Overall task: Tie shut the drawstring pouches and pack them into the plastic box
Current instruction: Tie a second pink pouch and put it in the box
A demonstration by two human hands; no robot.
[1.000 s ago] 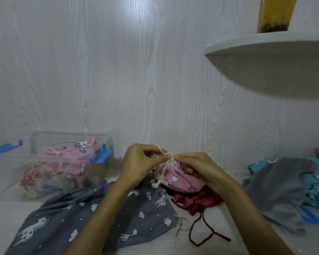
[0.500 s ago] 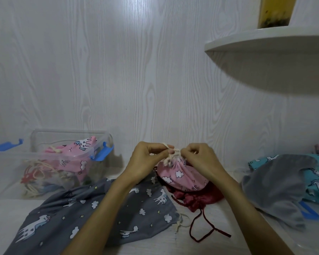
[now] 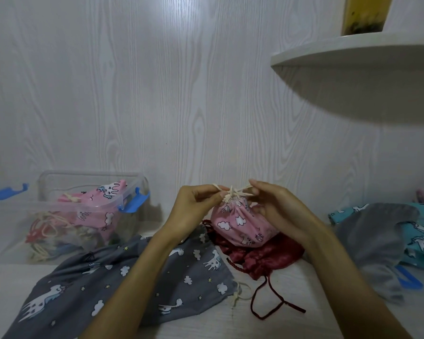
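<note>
Two hands on one pink pouch's cord.
Left hand (image 3: 194,209) and right hand (image 3: 277,211) each pinch a cream drawstring (image 3: 231,193) end, pulled apart over the pink pouch (image 3: 242,225) between them; grey pouch (image 3: 132,285) lies under the left forearm, plastic box (image 3: 66,216) well left of it.

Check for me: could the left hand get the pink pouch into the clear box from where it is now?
Probably yes. The plastic box stands open on the left hand's side, with only the flat grey pouch lying low between. But both hands are pinching the pink pouch's cord.
</note>
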